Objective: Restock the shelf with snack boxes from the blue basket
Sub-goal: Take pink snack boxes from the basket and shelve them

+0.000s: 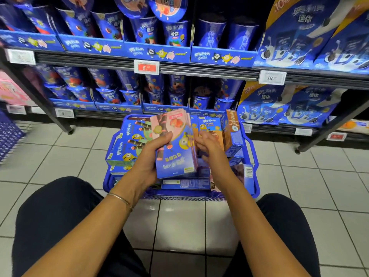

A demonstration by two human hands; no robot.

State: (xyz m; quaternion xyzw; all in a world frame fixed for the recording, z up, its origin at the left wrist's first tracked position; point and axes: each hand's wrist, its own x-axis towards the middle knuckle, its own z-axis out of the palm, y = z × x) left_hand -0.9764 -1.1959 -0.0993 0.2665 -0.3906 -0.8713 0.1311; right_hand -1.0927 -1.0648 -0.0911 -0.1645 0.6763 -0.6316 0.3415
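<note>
**Gloss, plastic and glaze**

The pink-and-blue cardboard snack boxes (175,152) are shining with a glossy printed coat. The blue plastic mesh basket (179,195) is looking smooth. White glazed floor tiles (179,226) are reflecting light, dark cloth trousers (56,216) are looking matt, and 1 thin metal bangle (121,199) is gleaming.

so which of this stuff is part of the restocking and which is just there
job: snack boxes in left hand, right hand, green boxes, blue basket, shelf
just there: red price tag, pink packs, big cookie bags
</note>
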